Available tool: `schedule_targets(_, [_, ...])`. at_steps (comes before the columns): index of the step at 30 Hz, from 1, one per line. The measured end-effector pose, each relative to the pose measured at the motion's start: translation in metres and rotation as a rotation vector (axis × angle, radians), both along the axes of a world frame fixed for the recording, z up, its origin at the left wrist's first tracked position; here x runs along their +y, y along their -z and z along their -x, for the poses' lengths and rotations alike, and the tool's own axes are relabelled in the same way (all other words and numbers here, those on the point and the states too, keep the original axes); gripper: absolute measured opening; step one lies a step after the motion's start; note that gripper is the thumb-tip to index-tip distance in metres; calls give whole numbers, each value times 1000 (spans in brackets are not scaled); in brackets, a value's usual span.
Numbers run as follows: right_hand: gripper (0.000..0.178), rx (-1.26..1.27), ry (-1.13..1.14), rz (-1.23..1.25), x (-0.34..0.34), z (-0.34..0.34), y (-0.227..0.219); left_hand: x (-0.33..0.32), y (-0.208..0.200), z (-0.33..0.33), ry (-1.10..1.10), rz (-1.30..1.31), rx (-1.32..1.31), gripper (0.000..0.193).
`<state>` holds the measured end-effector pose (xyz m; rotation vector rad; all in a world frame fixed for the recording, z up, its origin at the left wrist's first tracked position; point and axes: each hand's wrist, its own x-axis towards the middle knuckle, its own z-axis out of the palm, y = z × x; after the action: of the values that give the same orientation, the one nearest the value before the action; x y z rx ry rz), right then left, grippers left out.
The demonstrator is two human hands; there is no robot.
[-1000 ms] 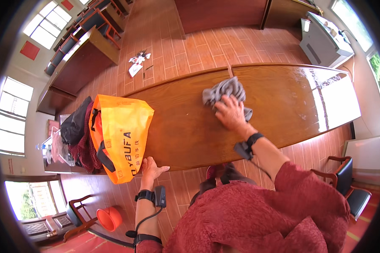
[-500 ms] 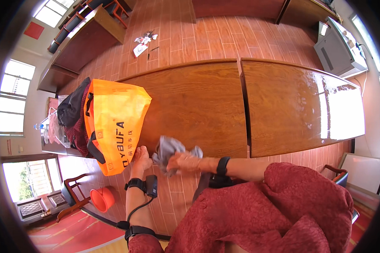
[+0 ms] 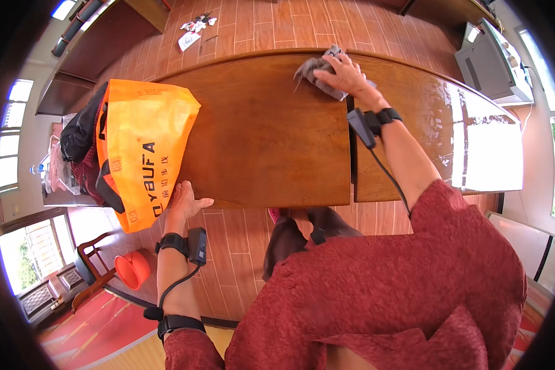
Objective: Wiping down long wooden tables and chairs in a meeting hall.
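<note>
A crumpled grey cloth (image 3: 322, 73) lies under my right hand (image 3: 346, 77), which presses and grips it at the far edge of the brown wooden table (image 3: 259, 142), near the gap between the two tabletops. By the near edge rests my left hand (image 3: 185, 201), thumb stretched out to the side and nothing held. It is right beside the lower corner of a large orange bag (image 3: 148, 135). Dark and maroon fabric (image 3: 83, 132) bulges at the left side of that bag.
A second glossy tabletop (image 3: 413, 142) adjoins on the right, across a narrow gap. Scraps of litter (image 3: 194, 31) lie on the tiled floor beyond. A red bucket (image 3: 132, 269) and a wooden chair (image 3: 91, 271) stand at lower left. A grey cabinet (image 3: 493, 65) is at far right.
My right hand has carried the grey cloth from the near edge across to the table's far edge. My left hand remains by the bag, its thumb now spread. The view has shifted somewhat.
</note>
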<state>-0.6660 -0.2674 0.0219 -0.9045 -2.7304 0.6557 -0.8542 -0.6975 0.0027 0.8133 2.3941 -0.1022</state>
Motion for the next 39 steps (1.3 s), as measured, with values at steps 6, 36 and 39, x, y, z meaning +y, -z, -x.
schedule_targets(6, [36,105,-50,-281,-89,-15,29,-5,4,5,22,-55,-14,71])
schedule_targets(36, [24,37,263,-436,-290,25,35,-356,1,-99,-425,-344,-70,37])
schedule_targets(39, [23,249,-161,-426,-337,58,34,-304,-10,-88,-306,-336,-7,38])
